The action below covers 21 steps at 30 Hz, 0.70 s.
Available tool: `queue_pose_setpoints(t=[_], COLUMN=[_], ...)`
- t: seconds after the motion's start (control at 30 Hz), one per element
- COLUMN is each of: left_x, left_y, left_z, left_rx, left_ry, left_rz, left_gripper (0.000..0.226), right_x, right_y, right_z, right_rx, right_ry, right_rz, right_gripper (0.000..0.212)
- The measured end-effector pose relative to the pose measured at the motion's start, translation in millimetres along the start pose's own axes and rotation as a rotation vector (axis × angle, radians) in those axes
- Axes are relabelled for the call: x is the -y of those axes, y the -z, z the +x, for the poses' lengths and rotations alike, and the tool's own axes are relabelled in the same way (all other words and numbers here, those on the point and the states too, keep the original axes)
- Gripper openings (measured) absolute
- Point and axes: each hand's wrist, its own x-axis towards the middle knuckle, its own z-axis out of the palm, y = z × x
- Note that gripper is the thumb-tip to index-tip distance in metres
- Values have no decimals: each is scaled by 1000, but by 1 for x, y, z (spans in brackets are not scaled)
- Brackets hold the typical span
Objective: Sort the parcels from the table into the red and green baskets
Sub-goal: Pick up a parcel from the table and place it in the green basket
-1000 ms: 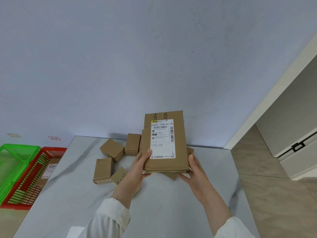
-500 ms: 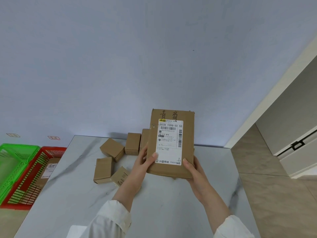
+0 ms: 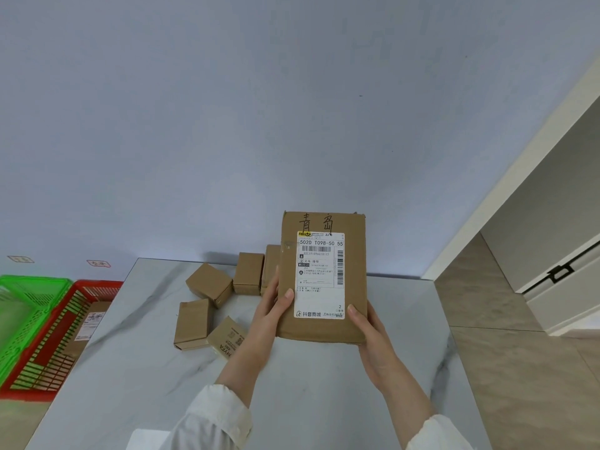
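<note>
A large flat brown parcel [image 3: 289,280] with a white shipping label and handwritten characters stands tilted up facing me above the marble table [image 3: 292,384]. My left hand [image 3: 271,311] grips its lower left edge and my right hand [image 3: 368,332] holds its lower right corner. Several small brown boxes lie on the table behind and left of it, among them one [image 3: 209,282] near the back, one [image 3: 193,323] in front of it and one [image 3: 248,272] by the wall. The red basket [image 3: 48,352] at the left holds a parcel. Beside it is the green basket [image 3: 22,306].
Both baskets sit lower than the table, off its left edge. A blue wall runs behind the table, with two small tags above the baskets. To the right are a tiled floor and a white door frame.
Both hands have lifted the large parcel and tipped it upright, so its label and handwriting now face me. My hands slid to its lower edge.
</note>
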Motion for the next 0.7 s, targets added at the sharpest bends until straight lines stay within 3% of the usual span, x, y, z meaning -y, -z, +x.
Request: queue_pose_setpoints(t=[0.3, 0.53, 0.7], left_x=[13, 34, 34], left_y=[2, 39, 97], left_z=[-9, -44, -93], left_rx=[-20, -235, -389], left_ry=[19, 66, 37], left_rz=[-20, -83, -111], left_gripper=[78, 71, 78], right_x=[-11, -46, -69], right_y=[-4, -37, -102], right_z=[1, 3, -5], right_rx=[13, 133, 256], right_ry=[-47, -168, -248], right_rz=[29, 30, -39], right_gripper=[64, 65, 40])
